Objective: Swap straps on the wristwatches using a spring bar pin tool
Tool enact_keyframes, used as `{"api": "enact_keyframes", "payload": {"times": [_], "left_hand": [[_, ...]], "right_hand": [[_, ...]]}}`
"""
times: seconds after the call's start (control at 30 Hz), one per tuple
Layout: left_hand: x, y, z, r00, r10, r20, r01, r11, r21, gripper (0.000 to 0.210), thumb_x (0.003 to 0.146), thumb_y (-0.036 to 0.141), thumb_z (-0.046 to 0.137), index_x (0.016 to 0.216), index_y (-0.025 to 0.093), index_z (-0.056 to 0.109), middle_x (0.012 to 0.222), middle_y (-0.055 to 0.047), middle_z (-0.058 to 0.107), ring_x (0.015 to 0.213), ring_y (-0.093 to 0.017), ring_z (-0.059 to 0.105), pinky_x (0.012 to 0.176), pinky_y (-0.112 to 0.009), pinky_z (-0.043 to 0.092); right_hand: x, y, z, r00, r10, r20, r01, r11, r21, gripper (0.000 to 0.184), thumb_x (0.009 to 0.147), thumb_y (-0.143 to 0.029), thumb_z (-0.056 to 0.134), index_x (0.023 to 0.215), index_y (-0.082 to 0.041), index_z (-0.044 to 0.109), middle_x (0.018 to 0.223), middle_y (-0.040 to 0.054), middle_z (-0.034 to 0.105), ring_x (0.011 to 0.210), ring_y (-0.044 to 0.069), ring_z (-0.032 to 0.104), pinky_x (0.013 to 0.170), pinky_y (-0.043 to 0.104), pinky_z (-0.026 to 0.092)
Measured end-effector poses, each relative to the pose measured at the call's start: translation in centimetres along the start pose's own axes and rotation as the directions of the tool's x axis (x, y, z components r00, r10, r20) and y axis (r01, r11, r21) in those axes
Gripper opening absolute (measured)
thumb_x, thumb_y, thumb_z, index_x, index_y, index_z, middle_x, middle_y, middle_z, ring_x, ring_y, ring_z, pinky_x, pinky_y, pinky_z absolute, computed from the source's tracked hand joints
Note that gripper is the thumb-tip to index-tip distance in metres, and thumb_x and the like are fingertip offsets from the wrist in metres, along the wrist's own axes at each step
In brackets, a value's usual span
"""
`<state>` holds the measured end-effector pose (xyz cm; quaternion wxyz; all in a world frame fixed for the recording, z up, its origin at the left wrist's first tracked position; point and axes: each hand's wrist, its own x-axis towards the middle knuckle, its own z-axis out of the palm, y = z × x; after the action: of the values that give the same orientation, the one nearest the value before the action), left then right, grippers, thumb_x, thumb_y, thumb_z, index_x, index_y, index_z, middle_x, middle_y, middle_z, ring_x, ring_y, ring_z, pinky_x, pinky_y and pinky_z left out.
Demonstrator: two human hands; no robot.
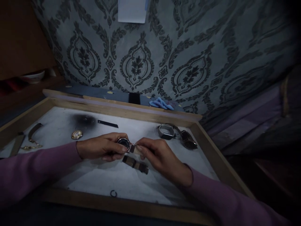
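Observation:
Above the middle of a wooden tray, my left hand (105,147) grips a round dark-faced watch (123,142) by its case, thumb on the rim. Fingers of my right hand (162,157) pinch a brown and tan watch strap (135,149) right beside the case. Whether the strap is joined to the case I cannot tell. Just below both hands, another dark strap piece with a buckle (135,164) lies on the white surface. To the left of my left hand rests a gold watch head (76,135) without a strap.
The wooden tray (122,201) has raised edges. In it lie a black blade (107,124), strap pieces (34,131) at left, a silver-framed watch (166,131) and a dark watch (188,140) at right, and a small black ring (113,193) in front. A blue cloth (161,103) sits behind.

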<state>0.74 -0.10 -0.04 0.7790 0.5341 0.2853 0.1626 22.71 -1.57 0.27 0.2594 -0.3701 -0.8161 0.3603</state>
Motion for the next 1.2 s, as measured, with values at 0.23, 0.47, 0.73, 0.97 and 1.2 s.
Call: {"api": "enact_keyframes", "payload": {"times": [0.23, 0.47, 0.73, 0.97, 1.2], "left_hand": [[0.1, 0.0, 0.1, 0.993, 0.061, -0.099, -0.06, 0.998, 0.01, 0.017, 0.084, 0.028, 0.062, 0.082, 0.016, 0.049, 0.057, 0.007, 0.048, 0.039, -0.003, 0.03, 0.036, -0.017, 0.017], [1.1, -0.6, 0.7, 0.912, 0.113, -0.393, -0.179, 0.974, -0.135, 0.034, 0.068, 0.036, 0.078, 0.075, 0.014, 0.053, 0.053, 0.007, 0.047, 0.041, -0.003, 0.035, 0.04, -0.017, 0.018], [1.2, -0.7, 1.6, 0.876, 0.14, -0.462, -0.276, 0.93, -0.242, 0.042, 0.061, 0.04, 0.086, 0.081, 0.015, 0.058, 0.071, 0.003, 0.055, 0.06, -0.008, 0.052, 0.049, -0.018, 0.032], [0.5, 0.2, 0.5, 0.902, 0.201, -0.382, -0.247, 0.966, -0.075, 0.038, 0.069, 0.043, 0.079, 0.079, 0.015, 0.055, 0.068, 0.003, 0.051, 0.058, -0.008, 0.046, 0.051, -0.02, 0.031], [-0.2, 0.4, 0.0, 0.974, 0.21, -0.089, -0.182, 0.95, 0.255, 0.028, 0.077, 0.037, 0.069, 0.087, 0.015, 0.056, 0.068, 0.004, 0.05, 0.057, -0.009, 0.043, 0.051, -0.022, 0.034]], "right_hand": [[0.2, 0.1, 0.4, 0.997, 0.063, -0.037, -0.057, 0.988, 0.14, 0.024, 0.092, -0.028, 0.049, 0.081, -0.014, 0.064, 0.061, -0.0003, 0.058, 0.055, 0.011, 0.051, 0.052, 0.022, 0.039], [0.7, 0.3, 1.9, 0.975, 0.196, -0.104, -0.145, 0.917, 0.371, 0.032, 0.091, -0.047, 0.049, 0.09, -0.016, 0.057, 0.065, -0.0012, 0.059, 0.035, 0.005, 0.04, 0.035, 0.018, 0.032], [0.5, -0.7, 3.3, 0.965, 0.224, -0.138, -0.14, 0.882, 0.449, 0.03, 0.091, -0.05, 0.05, 0.088, -0.021, 0.049, 0.07, -0.0007, 0.062, 0.04, 0.01, 0.053, 0.037, 0.021, 0.037], [1.4, -0.2, 2.9, 0.948, 0.209, -0.239, -0.066, 0.867, 0.495, 0.034, 0.087, -0.053, 0.054, 0.082, -0.02, 0.048, 0.065, -0.001, 0.061, 0.053, 0.012, 0.058, 0.048, 0.022, 0.041], [2.6, -1.4, 2.9, 0.937, 0.35, -0.009, -0.227, 0.626, 0.746, 0.041, 0.077, -0.057, 0.065, 0.082, -0.02, 0.047, 0.057, -0.0095, 0.042, 0.041, 0.004, 0.023, 0.038, 0.018, 0.011]]}}
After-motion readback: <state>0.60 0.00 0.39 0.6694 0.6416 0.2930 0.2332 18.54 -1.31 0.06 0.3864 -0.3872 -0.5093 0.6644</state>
